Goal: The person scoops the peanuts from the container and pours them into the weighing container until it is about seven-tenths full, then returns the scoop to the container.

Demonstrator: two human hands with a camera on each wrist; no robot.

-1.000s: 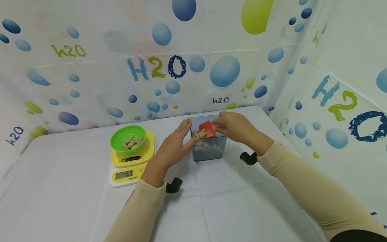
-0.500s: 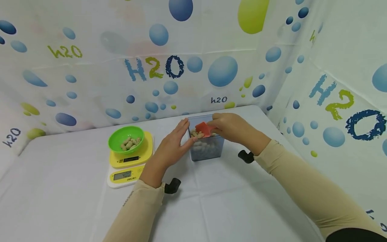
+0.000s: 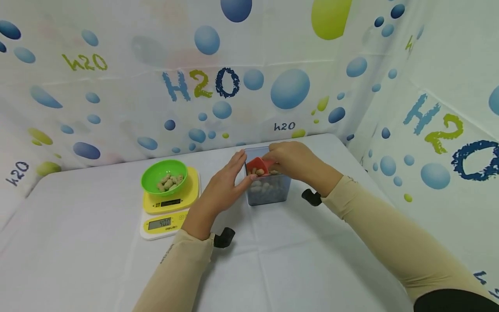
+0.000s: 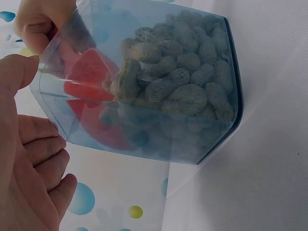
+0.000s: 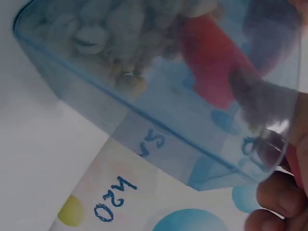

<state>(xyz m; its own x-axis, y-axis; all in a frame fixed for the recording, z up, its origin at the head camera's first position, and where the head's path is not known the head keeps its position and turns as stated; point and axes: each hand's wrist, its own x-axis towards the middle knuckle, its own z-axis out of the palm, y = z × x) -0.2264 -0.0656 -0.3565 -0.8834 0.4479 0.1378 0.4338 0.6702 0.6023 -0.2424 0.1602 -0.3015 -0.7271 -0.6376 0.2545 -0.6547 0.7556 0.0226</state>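
A clear bluish plastic container (image 3: 268,193) of unshelled peanuts (image 4: 180,77) stands upright on the table. My right hand (image 3: 296,162) grips the handle of a red scoop (image 3: 257,165), whose bowl is down inside the container with some peanuts in it. Through the wall, the left wrist view shows the scoop (image 4: 90,77) against the nuts. My left hand (image 3: 222,188) rests at the container's left front corner, fingers fairly straight along the side and thumb at the rim. The right hand's fingertips are partly hidden behind the container's wall in the right wrist view.
Left of the container, a yellow and white kitchen scale (image 3: 191,197) carries a green bowl (image 3: 150,173) with several peanuts. Its display (image 3: 160,223) appears to read 40.0. A white cloth (image 3: 97,251) covers the table, and a patterned curtain (image 3: 249,108) hangs behind.
The scoop has moved left and deeper into the container with my right hand, and its bowl has tilted. The left hand stays at the container's corner. The scale reading looks the same.
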